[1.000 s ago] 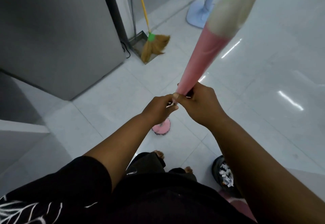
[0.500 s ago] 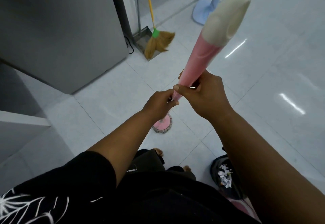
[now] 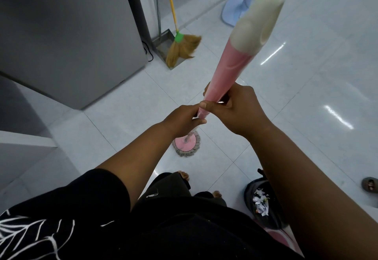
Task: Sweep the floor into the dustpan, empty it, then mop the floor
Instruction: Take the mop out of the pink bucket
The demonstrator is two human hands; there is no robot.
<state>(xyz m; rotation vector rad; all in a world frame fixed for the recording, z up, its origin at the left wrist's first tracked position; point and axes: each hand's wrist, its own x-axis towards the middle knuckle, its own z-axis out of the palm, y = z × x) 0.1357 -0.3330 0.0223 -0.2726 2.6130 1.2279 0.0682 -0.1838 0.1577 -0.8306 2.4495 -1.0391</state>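
I hold a mop upright by its pink handle, which ends in a cream grip at the top. My right hand is wrapped around the pink handle. My left hand grips the shaft just below it. The round pink mop head with grey strands rests on the white tiled floor, just ahead of my bare feet. A straw broom with a yellow stick and a metal dustpan lean by the wall at the back.
A large grey cabinet stands at the left. A blue fan base sits at the back. A black bin with paper scraps is by my right leg. A sandal lies at the right edge.
The mop handle has tilted more upright and the mop head has slid slightly forward on the floor. Both hands keep their grip.
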